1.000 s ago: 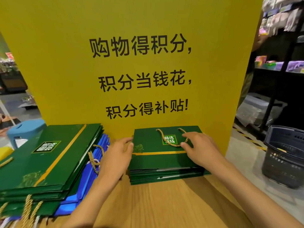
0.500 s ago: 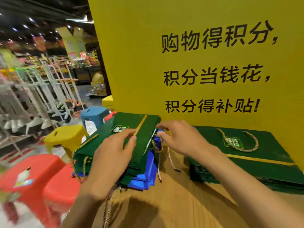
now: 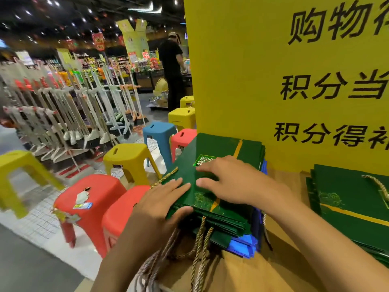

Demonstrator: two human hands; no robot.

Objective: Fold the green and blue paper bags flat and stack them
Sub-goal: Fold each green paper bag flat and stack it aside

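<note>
A pile of flat green paper bags (image 3: 223, 148) lies at the left end of the wooden table (image 3: 280, 270), with blue bags (image 3: 244, 245) showing underneath. Gold rope handles (image 3: 200, 245) hang off its near edge. My left hand (image 3: 162, 203) grips the near left corner of the top green bag, thumb under its edge. My right hand (image 3: 231, 182) lies flat on that bag's face, fingers spread over the logo. A second stack of flat green bags (image 3: 349, 199) sits at the right.
A tall yellow sign board (image 3: 273, 81) stands right behind both stacks. Left of the table are plastic stools in red (image 3: 90, 199), yellow (image 3: 130, 159) and blue (image 3: 157, 133). A rack of mops (image 3: 63, 106) lines the aisle. A person in black (image 3: 171, 66) stands far back.
My view swung left from the right stack to the left pile. Both hands left the right stack and now rest on the left pile's top green bag.
</note>
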